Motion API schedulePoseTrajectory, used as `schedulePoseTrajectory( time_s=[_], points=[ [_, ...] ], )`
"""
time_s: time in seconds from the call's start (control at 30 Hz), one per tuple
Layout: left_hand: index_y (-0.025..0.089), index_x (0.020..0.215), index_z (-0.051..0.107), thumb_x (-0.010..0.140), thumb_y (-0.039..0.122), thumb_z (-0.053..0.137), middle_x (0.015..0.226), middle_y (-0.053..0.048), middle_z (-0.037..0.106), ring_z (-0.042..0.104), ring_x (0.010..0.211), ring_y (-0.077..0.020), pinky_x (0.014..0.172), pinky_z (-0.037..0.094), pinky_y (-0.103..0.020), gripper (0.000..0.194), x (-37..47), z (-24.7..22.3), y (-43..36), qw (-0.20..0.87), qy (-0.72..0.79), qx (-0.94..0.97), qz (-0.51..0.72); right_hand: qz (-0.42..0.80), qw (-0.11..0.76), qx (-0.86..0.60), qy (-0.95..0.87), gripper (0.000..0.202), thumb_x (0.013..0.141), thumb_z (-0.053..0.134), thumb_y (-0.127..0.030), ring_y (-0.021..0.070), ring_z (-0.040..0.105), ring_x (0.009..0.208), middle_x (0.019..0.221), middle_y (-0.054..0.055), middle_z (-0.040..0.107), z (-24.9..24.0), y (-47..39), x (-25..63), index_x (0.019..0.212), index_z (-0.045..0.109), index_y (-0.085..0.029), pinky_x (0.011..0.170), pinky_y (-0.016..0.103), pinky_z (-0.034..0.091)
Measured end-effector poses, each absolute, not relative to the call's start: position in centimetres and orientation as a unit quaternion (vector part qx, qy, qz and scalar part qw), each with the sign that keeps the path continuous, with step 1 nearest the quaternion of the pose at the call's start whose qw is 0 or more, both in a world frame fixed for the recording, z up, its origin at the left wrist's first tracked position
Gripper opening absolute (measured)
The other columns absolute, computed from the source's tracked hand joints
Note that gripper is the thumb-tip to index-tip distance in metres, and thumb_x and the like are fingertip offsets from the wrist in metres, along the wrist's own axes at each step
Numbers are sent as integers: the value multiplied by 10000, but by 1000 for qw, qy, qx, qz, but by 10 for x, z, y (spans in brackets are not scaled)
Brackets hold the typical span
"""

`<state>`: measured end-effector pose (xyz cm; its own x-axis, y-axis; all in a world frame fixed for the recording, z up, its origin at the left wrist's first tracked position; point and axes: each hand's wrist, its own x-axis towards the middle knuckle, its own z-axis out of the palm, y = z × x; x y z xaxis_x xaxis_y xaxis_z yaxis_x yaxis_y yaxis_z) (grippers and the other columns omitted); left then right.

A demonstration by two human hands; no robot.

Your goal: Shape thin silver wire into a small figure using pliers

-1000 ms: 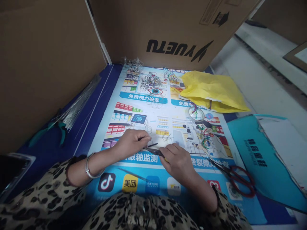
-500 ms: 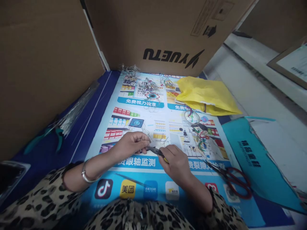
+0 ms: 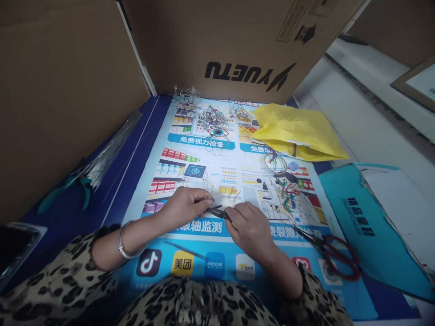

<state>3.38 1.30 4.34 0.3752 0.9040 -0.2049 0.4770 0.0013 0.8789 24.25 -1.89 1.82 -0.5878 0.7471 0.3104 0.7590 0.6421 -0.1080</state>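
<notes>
My right hand (image 3: 249, 228) is closed round the handles of a pair of pliers (image 3: 219, 212), whose dark jaws point left, slightly parted. My left hand (image 3: 188, 206) pinches a thin wire (image 3: 210, 184) right at the jaw tips; fine loops of it show above the fingers, though the exact spot of contact is too small to make out. More thin wire (image 3: 234, 195) lies on the printed sheet (image 3: 234, 244) just beyond both hands. A bundle of thin dark strands (image 3: 190, 250) rests on the sheet in front of my body.
Red-handled scissors (image 3: 340, 258) lie at right, below coloured wires (image 3: 288, 194) and a clear round spool (image 3: 275, 163). A yellow bag (image 3: 299, 131) and teal cardboard (image 3: 363, 217) flank the right side. Left are green-handled pliers (image 3: 84, 192) and straight wires (image 3: 110, 154). Cardboard walls (image 3: 176, 50) stand behind.
The plier jaws have parted and my left fingertips have shifted slightly up and away from them. The whole view has tilted a little.
</notes>
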Motion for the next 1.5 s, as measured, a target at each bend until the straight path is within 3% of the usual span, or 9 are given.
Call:
schedulePoseTrajectory(
  time_s=[0.47, 0.73, 0.93, 1.13, 1.33, 1.5],
  points=[
    [162, 694, 658, 837, 298, 491, 555, 19, 626, 559, 539, -102, 528, 395, -186, 259, 35, 39, 13, 420, 528, 710, 201, -56, 130, -437, -888, 105, 807, 553, -175, 195, 468, 726, 727, 46, 559, 25, -24, 236, 895, 610, -165, 646, 328, 338],
    [153, 788, 681, 822, 288, 516, 524, 23, 603, 565, 518, -100, 535, 413, -191, 216, 31, 44, 16, 504, 507, 668, 207, -57, 159, -418, -893, 123, 827, 535, -179, 185, 475, 729, 736, 47, 571, 21, -21, 242, 920, 614, -159, 676, 326, 360],
    [140, 821, 660, 781, 291, 575, 476, 37, 563, 530, 441, -79, 454, 392, -171, 178, 30, 43, 18, 631, 492, 560, 215, -96, 185, -394, -895, 149, 849, 512, -202, 175, 465, 689, 709, 37, 573, 20, -20, 245, 951, 617, -171, 638, 331, 360],
    [133, 913, 641, 732, 322, 656, 622, -2, 648, 573, 526, -77, 509, 445, -176, 262, 33, 43, 20, 705, 450, 458, 301, 35, 253, -434, -864, 140, 855, 488, -210, 173, 509, 722, 728, 46, 571, 15, -18, 243, 887, 614, -158, 655, 297, 409],
    [128, 739, 634, 780, 353, 608, 592, 15, 605, 540, 502, -58, 502, 439, -159, 230, 34, 40, 15, 670, 453, 489, 325, 93, 261, -435, -857, 146, 860, 487, -248, 176, 528, 729, 756, 48, 571, 11, -19, 238, 882, 607, -166, 641, 282, 415],
    [145, 734, 633, 772, 309, 576, 584, 27, 590, 548, 467, -70, 460, 439, -160, 178, 33, 42, 14, 585, 503, 553, 316, 70, 243, -435, -864, 140, 852, 492, -231, 188, 520, 751, 770, 57, 575, 13, -19, 238, 889, 609, -162, 664, 297, 416]
  ],
)
